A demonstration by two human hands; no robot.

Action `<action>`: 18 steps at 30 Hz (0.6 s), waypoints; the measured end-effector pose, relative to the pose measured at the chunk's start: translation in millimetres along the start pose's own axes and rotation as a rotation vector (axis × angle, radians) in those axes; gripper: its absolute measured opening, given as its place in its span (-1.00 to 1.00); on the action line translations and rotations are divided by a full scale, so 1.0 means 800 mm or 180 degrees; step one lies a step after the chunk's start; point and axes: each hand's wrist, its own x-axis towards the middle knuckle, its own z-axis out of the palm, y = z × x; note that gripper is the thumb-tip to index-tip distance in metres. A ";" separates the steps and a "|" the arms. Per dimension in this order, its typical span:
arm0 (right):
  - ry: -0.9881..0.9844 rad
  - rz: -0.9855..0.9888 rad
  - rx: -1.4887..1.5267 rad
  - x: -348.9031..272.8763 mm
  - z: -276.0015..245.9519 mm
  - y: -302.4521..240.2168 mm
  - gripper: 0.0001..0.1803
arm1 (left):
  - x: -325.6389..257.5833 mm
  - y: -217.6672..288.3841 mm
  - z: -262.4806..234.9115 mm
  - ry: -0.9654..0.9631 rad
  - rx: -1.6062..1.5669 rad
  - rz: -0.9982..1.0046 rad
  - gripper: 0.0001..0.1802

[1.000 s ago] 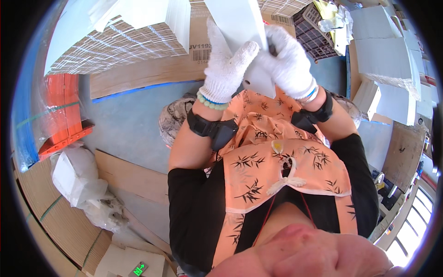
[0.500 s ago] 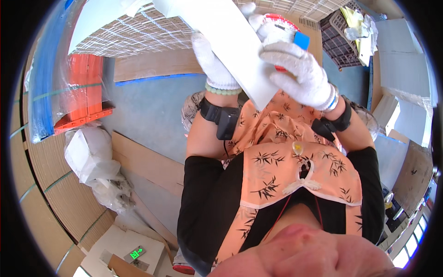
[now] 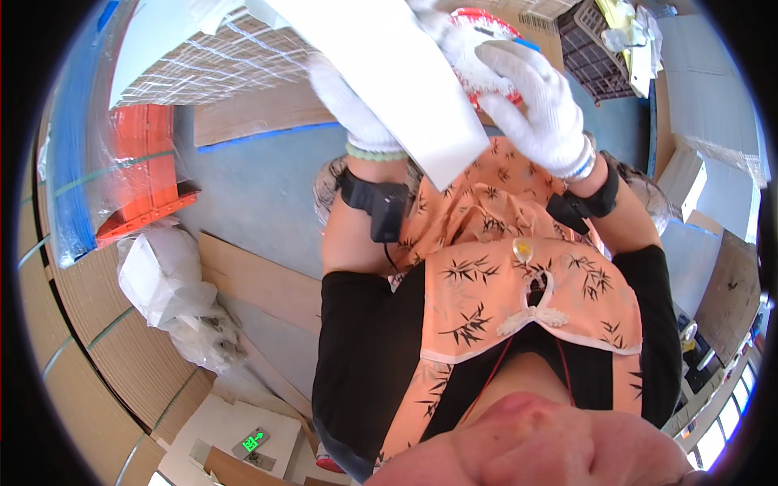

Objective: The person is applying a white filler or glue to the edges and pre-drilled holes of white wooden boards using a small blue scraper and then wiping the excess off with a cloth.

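Holding a long white flat panel (image 3: 389, 73) up in front of the chest, the person has both gloved hands raised near the top of the view. The left hand (image 3: 348, 101), in a white knit glove, lies partly behind the panel's left edge; its fingers are hidden by the panel, so whether its grip is closed on the panel cannot be told from here. The right hand (image 3: 531, 101), also in a white glove, is curled with its fingers closed around a roll of red-and-white tape (image 3: 486, 49), which sits against the panel's right side, at its upper end. The panel slants from the upper left down to a corner just above the orange patterned apron (image 3: 519, 300) the person wears over black sleeves. A black band (image 3: 381, 202) wraps the left wrist and another black band (image 3: 587, 202) wraps the right wrist.

Below and to the left is a grey floor (image 3: 259, 194). An orange crate (image 3: 146, 170) wrapped in clear film stands at the left, with crumpled white plastic bags (image 3: 166, 275) just beside it lower down. Flat cardboard sheets (image 3: 105, 340) lie along the left edge. A dark plastic basket (image 3: 596, 44) sits at the upper right, well apart from the hands.
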 end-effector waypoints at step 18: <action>0.0945 -0.0092 -0.0729 0.090 -0.070 0.010 -0.67 | -0.053 -0.038 0.007 0.0834 -0.0754 -0.0577 -0.08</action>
